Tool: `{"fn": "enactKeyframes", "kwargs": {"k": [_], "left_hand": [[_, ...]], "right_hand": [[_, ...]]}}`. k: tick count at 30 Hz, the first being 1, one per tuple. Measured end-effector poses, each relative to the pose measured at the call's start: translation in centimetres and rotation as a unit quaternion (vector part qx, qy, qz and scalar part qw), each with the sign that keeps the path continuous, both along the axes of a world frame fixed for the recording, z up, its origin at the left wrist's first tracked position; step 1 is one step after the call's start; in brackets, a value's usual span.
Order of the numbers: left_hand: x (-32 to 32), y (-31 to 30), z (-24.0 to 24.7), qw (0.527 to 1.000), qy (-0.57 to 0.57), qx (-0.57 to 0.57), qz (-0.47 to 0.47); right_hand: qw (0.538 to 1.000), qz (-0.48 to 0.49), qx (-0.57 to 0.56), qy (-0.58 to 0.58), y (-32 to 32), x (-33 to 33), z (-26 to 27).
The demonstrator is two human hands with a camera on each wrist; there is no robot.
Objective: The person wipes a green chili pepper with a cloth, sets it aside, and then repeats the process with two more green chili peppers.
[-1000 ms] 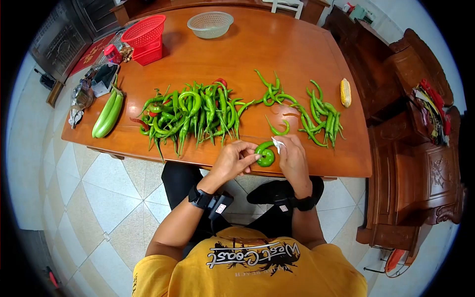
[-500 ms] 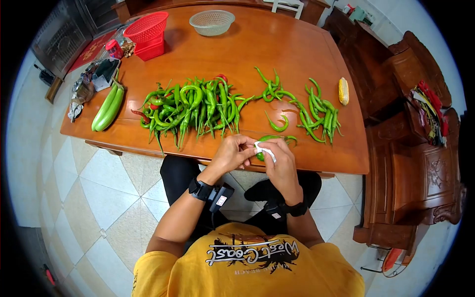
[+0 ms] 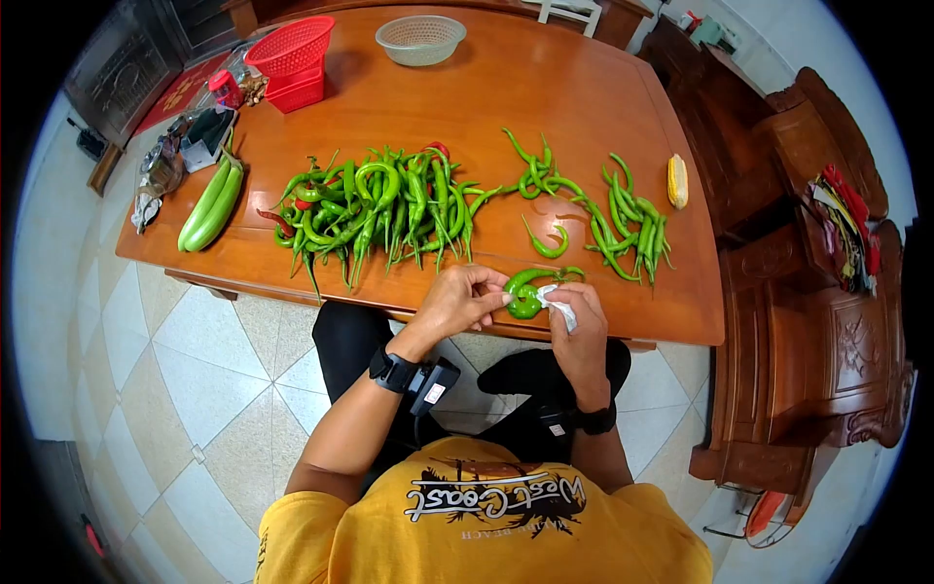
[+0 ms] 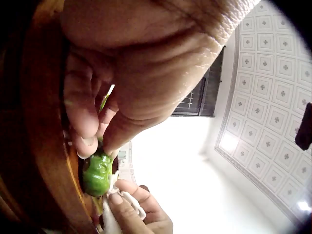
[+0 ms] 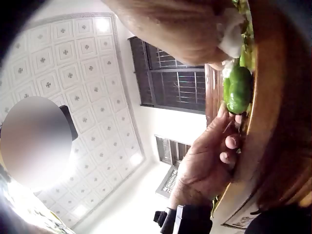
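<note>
My left hand [image 3: 457, 300] pinches a curled green chili pepper [image 3: 526, 306] between thumb and fingers at the near edge of the table. The pepper coils into a ring, its stem end pointing right. My right hand [image 3: 581, 326] pinches a crumpled white tissue [image 3: 558, 304] at the coil's right side. In the left wrist view the tissue [image 4: 111, 219] meets the shiny pepper [image 4: 96, 176] just below the left fingertips. The right wrist view shows the pepper [image 5: 239, 92] between both hands, close over the tabletop.
A big heap of green peppers [image 3: 379, 209] lies left of centre, with smaller groups of peppers [image 3: 632, 229] to the right. Two long green eggplants [image 3: 212, 209] lie at the left, a corn cob [image 3: 677, 181] at the right. Red baskets [image 3: 294, 58] and a pale colander [image 3: 420, 41] stand farther back.
My right hand moved left with the tissue across the coil, covering much of it, then drew back right, so the coil shows again. My left hand kept its pinch on the pepper.
</note>
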State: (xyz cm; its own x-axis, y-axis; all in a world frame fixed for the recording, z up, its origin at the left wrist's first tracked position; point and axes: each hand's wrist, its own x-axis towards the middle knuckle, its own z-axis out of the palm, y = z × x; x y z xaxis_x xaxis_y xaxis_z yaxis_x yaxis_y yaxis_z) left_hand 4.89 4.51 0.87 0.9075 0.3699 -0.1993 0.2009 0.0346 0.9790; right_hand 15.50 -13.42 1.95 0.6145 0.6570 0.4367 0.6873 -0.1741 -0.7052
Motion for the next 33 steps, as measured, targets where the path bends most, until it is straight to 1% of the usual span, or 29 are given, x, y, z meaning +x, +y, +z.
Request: {"fn": "enactKeyframes", "kwargs": {"k": [3,6,10,13,17,20,26,33], "left_hand": [[0.0,0.0,0.0,1.000,-0.001,0.002,0.000],[0.0,0.1,0.1,1.000,-0.002,-0.001,-0.003],[-0.1,0.0,0.0,1.000,0.002,0.005,-0.005],[0.0,0.0,0.0,1.000,0.002,0.010,-0.002],[0.1,-0.1,-0.1,1.000,0.000,0.007,0.001],[0.1,-0.1,-0.1,1.000,-0.001,0.006,0.001],[0.0,-0.1,0.0,1.000,-0.003,0.008,0.003],[0.1,0.0,-0.1,1.000,-0.005,0.007,0.000]], "right_hand": [[0.998,0.035,-0.001,0.044,0.4,-0.5,0.5],[0.998,0.054,0.006,0.015,1.1,-0.8,0.7],[0.999,0.035,0.019,0.028,2.0,-0.2,0.4],[1.000,0.017,0.005,-0.002,1.8,0.6,0.1],[0.999,0.016,-0.010,0.034,0.8,0.6,0.1],[0.999,0.006,-0.036,0.038,0.1,0.0,0.4],[0.997,0.037,-0.032,0.059,0.2,-1.2,1.3],[0.995,0.079,-0.021,0.064,1.0,-1.7,1.2]]}}
